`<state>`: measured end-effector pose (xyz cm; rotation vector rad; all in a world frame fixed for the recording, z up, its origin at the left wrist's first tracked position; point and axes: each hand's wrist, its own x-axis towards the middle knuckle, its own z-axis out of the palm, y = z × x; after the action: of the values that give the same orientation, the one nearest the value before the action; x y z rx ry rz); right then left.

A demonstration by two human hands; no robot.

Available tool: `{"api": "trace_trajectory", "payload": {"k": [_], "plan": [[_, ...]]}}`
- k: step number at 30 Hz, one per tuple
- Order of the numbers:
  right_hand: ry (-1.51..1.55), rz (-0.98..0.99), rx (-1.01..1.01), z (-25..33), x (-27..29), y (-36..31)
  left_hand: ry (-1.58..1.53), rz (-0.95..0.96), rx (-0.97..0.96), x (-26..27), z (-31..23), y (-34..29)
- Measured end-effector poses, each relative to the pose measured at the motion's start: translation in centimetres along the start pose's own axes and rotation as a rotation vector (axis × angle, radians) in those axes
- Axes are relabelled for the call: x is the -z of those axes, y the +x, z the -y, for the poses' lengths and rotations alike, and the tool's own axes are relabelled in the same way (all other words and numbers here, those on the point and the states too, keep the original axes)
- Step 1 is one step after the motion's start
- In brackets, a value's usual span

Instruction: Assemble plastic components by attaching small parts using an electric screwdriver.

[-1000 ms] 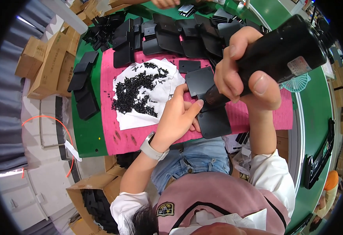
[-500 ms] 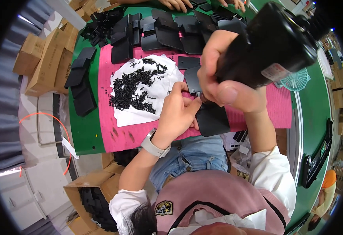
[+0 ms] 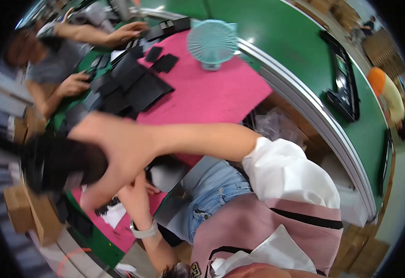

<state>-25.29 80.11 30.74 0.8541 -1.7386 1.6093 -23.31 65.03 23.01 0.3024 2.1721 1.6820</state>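
Note:
My right hand (image 3: 124, 143) is wrapped round a black electric screwdriver (image 3: 59, 162), both blurred and large at the left. Its tip does not show. Below it, partly covered, my left hand (image 3: 137, 199) has its fingers at the edge of a black plastic plate (image 3: 168, 173) near the pink mat's front edge. Most of that grip is hidden behind my right hand. A white cloth (image 3: 115, 216) with small black screws (image 3: 101, 211) on it shows partly beside my left hand.
Stacked black plates (image 3: 128, 83) lie on the pink mat (image 3: 207, 99), with a turquoise fan (image 3: 211, 44) at its far side. A co-worker's hands (image 3: 75, 84) are at the far left. Cardboard boxes (image 3: 19, 208) stand left. A long black device (image 3: 341, 83) lies on the green bench right.
The view has swung to the right, so the table sits further left. My right hand and the screwdriver now cover most of the cloth and screws. The fan and co-worker show more fully.

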Motion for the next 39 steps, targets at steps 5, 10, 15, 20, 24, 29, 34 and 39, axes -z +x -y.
{"api": "trace_trajectory", "payload": {"k": [5, 10, 15, 20, 24, 29, 34, 39], "plan": [[0.497, -0.063, -0.346, 4.9, 4.2, -1.3, 0.934, -0.361, -0.776, 0.3, -2.0, -1.0], [0.757, -0.007, -0.283, 2.5, 3.6, -1.8, 0.756, -0.241, -0.696, 4.0, 1.4, -0.9], [0.737, -0.005, -0.286, 2.1, 3.5, -1.7, 0.883, -0.285, -0.809, 3.8, 1.3, -0.9], [0.659, 0.06, -0.296, 1.5, 3.8, -1.5, 0.961, -0.331, -0.853, 3.6, 1.5, -0.4], [0.644, 0.062, -0.286, 1.6, 3.6, -1.2, 0.803, -0.396, -0.815, 3.8, 1.7, -0.5], [0.76, 0.008, -0.21, 2.0, 3.2, -1.4, 0.655, -0.407, -0.768, 3.5, 1.5, -0.7], [0.638, -0.101, -0.418, 2.7, 2.8, -1.8, 0.573, -0.453, -0.593, 3.7, 1.8, -1.6], [0.662, -0.097, -0.443, 2.8, 2.5, -1.4, 0.677, -0.386, -0.66, 3.2, 1.9, -1.8]]}}
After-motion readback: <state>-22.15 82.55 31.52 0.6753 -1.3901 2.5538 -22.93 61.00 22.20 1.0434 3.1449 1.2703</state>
